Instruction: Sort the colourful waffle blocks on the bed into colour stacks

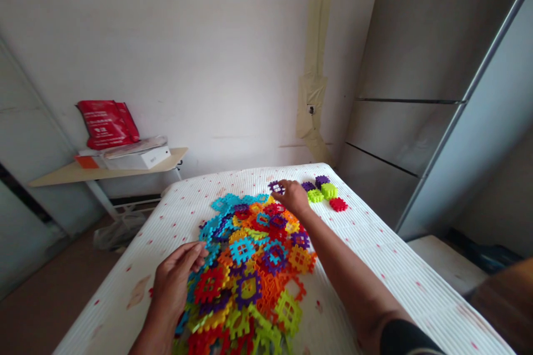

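A pile of flat, toothed plastic tiles [250, 266] in blue, orange, red, purple, yellow and green covers the middle of a white table [375, 244]. My right hand [293, 197] reaches to the far side of the pile, fingers pinched on a purple tile [275, 187]. My left hand [177, 277] rests at the pile's near left edge, fingers curled loosely and touching blue tiles; nothing is held in it. Beyond my right hand lie several separate tiles: purple [321, 181], green [322, 194] and red [338, 204].
A low shelf [62, 176] at the left wall carries a red bag [107, 123] and a white box [139, 158]. A grey cabinet [408, 122] stands at the right. Brown floor shows at the left of the table.
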`<move>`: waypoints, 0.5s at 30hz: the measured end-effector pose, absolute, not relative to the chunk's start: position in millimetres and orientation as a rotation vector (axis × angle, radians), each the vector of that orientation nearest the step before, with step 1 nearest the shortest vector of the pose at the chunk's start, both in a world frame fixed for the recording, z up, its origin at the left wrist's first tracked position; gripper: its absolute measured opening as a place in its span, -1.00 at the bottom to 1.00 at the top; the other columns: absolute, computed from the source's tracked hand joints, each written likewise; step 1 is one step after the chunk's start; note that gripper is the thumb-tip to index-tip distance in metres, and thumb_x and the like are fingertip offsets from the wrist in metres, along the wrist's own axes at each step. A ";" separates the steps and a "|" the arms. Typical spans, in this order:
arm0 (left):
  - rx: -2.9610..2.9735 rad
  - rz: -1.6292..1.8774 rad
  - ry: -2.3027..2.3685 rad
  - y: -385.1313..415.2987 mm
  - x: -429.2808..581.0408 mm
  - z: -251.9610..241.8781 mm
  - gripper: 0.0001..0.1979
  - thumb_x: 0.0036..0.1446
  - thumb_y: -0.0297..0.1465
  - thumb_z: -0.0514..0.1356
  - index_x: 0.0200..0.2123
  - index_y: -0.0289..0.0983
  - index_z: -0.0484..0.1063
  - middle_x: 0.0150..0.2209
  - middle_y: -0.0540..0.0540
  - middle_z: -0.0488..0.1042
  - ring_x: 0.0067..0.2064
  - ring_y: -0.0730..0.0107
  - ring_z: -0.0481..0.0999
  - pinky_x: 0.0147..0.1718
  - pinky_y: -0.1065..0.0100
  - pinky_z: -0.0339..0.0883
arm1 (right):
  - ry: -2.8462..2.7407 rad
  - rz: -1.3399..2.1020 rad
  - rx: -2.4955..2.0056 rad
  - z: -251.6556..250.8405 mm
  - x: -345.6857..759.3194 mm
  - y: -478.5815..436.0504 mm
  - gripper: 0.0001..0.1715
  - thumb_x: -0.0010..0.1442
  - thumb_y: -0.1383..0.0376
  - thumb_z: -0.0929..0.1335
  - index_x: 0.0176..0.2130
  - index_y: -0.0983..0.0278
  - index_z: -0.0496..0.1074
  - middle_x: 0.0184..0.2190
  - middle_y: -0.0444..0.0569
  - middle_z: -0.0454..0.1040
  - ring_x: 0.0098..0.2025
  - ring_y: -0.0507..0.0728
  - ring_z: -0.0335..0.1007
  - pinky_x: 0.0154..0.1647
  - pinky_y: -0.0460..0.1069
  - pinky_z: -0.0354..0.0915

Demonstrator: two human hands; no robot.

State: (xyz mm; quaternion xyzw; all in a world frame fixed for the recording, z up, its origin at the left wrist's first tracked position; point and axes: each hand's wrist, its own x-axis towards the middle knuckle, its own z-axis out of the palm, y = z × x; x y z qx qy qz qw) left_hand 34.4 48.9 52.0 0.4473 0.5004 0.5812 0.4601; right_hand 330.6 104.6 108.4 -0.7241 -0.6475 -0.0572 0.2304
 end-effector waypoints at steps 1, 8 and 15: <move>1.093 1.434 1.232 49.0 34.2 51.9 -0.62 -0.28 -0.17 0.36 -0.40 -0.32 0.51 -0.51 -0.06 0.50 -0.49 0.43 0.36 -0.50 0.43 0.22 | -1.700 -0.198 -2.071 114.0 346.1 113.2 -0.54 0.13 0.04 0.28 -0.06 0.23 0.41 -0.19 0.05 0.49 -0.12 0.16 0.37 -0.25 -0.04 0.26; 1.087 1.401 1.255 54.3 29.0 42.1 -0.60 -0.22 -0.15 0.33 -0.36 -0.34 0.49 -0.49 -0.06 0.49 -0.47 0.42 0.36 -0.48 0.42 0.23 | -1.479 0.022 -2.606 117.5 431.8 166.5 -0.50 0.06 0.13 0.35 -0.03 0.29 0.41 -0.08 0.17 0.45 -0.06 0.23 0.40 -0.20 0.00 0.30; 1.111 1.404 1.281 51.8 28.7 43.3 -0.61 -0.19 -0.15 0.31 -0.37 -0.34 0.50 -0.49 -0.08 0.49 -0.47 0.40 0.36 -0.47 0.40 0.23 | -1.484 0.063 -2.670 93.6 439.6 186.0 -0.48 0.02 0.17 0.38 -0.04 0.37 0.44 -0.08 0.25 0.46 -0.05 0.27 0.40 -0.18 0.03 0.32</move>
